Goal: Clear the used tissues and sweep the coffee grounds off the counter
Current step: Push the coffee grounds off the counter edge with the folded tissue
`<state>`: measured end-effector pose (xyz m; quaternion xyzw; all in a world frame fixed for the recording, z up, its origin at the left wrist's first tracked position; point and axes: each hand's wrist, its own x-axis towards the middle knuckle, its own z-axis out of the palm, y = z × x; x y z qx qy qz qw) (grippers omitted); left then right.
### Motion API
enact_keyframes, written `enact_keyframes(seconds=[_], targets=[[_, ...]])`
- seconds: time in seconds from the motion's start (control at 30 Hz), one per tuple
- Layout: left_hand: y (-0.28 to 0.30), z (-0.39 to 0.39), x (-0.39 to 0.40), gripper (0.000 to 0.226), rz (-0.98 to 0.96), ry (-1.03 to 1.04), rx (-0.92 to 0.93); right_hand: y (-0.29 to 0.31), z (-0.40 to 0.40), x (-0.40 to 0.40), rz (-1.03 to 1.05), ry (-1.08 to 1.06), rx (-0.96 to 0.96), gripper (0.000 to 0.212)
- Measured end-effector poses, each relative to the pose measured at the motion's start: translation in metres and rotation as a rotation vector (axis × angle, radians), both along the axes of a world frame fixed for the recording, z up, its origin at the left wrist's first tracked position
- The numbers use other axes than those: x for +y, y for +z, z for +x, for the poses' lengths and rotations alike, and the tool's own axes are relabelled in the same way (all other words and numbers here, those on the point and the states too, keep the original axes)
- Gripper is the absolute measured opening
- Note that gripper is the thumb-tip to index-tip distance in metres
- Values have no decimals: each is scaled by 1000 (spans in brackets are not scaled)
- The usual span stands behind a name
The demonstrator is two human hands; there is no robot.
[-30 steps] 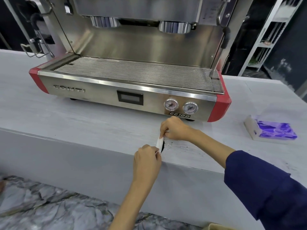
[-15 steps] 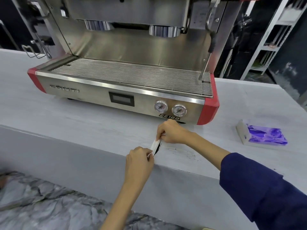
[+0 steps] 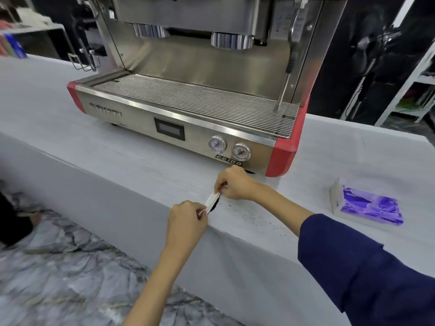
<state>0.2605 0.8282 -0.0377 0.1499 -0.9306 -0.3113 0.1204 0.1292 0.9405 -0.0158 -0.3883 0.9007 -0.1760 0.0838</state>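
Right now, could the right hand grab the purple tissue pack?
Probably yes. The purple tissue pack lies in the open on the counter, with nothing between it and the right hand. But that hand pinches the tissue, so it must let go first.

A pale grey counter [image 3: 98,147] carries an espresso machine [image 3: 188,114], tissue pack [image 3: 367,205] and scattered coffee grounds [image 3: 256,215].

Counter [image 3: 98,158], pale grey — espresso machine [image 3: 188,109] at rear, steel with red corners, two gauges [image 3: 228,148] on its front. Tissue [image 3: 211,200], white, stretched on edge between left hand [image 3: 187,221] and right hand [image 3: 237,183], each pinching one end. Coffee grounds [image 3: 215,204], dark heap against the tissue; loose specks trail right. Tissue pack [image 3: 367,204], purple — right of the hands, well apart.
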Motion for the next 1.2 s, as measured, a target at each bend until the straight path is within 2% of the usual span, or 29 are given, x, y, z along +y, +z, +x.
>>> enact_keyframes(seconds=[0.4, 0.9, 1.1, 1.2], targets=[[-3, 7, 46, 20, -13, 4, 2, 3, 5, 39, 36, 14, 2, 28], [-2, 13, 86, 20, -120, -183, -41, 4, 23, 101, 41, -26, -60, 29], [7, -5, 30, 16, -3, -266, 79, 7, 36, 107, -228, -217, -225, 18], [13, -28, 3, 14, -25, -344, 128, 9, 39, 93, -336, -343, -303, 17]])
